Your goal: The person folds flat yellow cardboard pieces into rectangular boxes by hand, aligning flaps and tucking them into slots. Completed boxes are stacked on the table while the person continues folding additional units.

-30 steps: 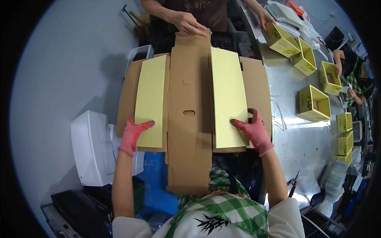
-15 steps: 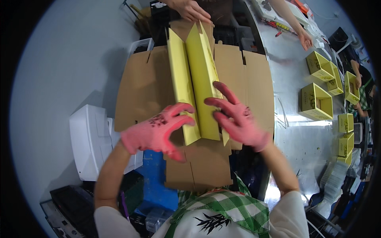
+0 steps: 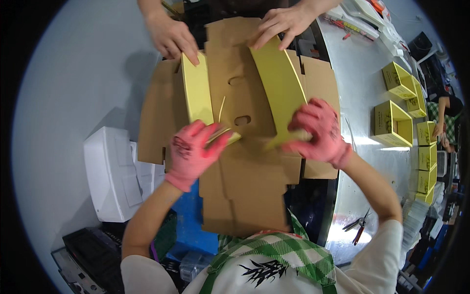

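A flat-opened brown cardboard box (image 3: pixel 245 171) lies in front of me. On its left is a long yellow cardboard strip (image 3: pixel 197 88), its near end in my left hand (image 3: pixel 188 152), which wears a pink glove. My right hand (image 3: pixel 320 130), gloved the same and a little blurred, closes on the near end of a wider yellow cardboard panel (image 3: pixel 280 81). A co-worker's bare hands press the far ends: one hand (image 3: pixel 174 41) on the strip, the other hand (image 3: pixel 281 24) on the panel. Slots in the brown board show between the two yellow pieces.
A metal table (image 3: pixel 362 186) runs along the right, bearing several open yellow boxes (image 3: pixel 393 123) and red-handled pruning shears (image 3: pixel 359 227). White foam boxes (image 3: pixel 110 171) stand at left by the wall. Another person (image 3: pixel 443 115) works at far right.
The yellow pieces, standing close together before, are now spread apart to left and right. My hands have closed on their near ends; the co-worker's hands have come onto the far ends.
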Demonstrator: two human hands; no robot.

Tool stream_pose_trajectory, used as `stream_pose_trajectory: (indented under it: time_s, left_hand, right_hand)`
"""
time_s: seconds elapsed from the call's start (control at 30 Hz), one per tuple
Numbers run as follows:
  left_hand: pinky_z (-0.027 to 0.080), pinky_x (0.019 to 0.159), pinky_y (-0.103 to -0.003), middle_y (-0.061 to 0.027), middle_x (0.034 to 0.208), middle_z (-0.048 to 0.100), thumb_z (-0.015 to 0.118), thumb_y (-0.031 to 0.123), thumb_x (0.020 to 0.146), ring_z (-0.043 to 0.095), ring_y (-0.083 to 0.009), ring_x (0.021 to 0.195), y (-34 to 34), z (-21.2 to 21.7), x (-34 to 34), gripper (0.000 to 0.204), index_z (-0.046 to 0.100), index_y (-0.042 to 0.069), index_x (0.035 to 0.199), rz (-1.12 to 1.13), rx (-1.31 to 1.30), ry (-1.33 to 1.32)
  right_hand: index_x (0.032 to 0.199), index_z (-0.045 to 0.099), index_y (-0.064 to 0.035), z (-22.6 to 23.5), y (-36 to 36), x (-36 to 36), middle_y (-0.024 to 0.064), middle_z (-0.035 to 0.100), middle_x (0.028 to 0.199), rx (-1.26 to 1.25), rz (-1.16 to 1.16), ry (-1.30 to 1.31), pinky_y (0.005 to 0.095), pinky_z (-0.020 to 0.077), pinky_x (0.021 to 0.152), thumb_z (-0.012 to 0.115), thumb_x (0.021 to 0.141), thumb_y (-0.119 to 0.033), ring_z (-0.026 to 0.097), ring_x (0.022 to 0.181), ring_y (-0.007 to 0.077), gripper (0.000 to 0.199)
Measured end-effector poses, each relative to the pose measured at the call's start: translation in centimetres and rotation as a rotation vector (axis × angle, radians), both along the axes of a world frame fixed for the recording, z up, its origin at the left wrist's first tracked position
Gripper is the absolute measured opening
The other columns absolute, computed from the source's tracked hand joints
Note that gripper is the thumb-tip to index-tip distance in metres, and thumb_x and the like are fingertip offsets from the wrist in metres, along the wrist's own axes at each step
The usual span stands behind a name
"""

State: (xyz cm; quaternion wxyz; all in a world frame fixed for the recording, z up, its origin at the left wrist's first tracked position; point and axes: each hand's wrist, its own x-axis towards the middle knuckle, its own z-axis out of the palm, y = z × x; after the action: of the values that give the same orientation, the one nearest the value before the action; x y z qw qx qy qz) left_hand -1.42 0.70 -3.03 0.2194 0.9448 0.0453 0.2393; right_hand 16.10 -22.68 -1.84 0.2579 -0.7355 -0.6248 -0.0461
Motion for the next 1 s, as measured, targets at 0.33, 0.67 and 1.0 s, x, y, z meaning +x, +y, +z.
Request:
stream_pose_trajectory:
  time_s: [0.33,0.67,1.0]
  left_hand:
    - [0.048,0.06,-0.034,0.0002,0.082,0.053,0.075,0.051,0.06,0.054,-0.0209,0.064,-3.6,1.0,2.9,0.059,0.065,0.015,0.106,0.009,0.345,0.261]
    - [0.049,0.063,-0.03,0.0033,0.078,0.057,0.08,0.049,0.057,0.056,-0.0188,0.064,-2.9,0.4,3.8,0.048,0.069,0.017,0.092,0.007,0.26,0.193]
    - [0.046,0.088,-0.032,-0.0032,0.118,0.06,0.068,0.037,0.083,0.059,-0.0166,0.098,2.1,-0.8,1.5,0.058,0.051,0.009,0.131,-0.183,-1.261,0.194]
  right_hand:
    - [0.123,0.055,-0.016,0.7,2.4,-2.9,0.0079,0.057,0.112,0.004,-0.037,0.271,0.0426,0.0427,0.085,0.062,0.08,-0.034,0.055,0.097,0.0294,0.047]
    - [0.114,0.063,-0.0246,-5.7,-6.2,-8.1,0.0131,0.053,0.124,-0.119,0.362,-0.221,0.0518,0.043,0.096,0.064,0.07,-0.03,0.052,0.113,0.0356,0.045]
    - [0.105,0.059,-0.0009,-2.7,3.2,-4.3,0.0157,0.063,0.099,0.571,-0.376,0.371,0.0402,0.0494,0.08,0.067,0.082,-0.015,0.06,0.093,0.0346,0.029]
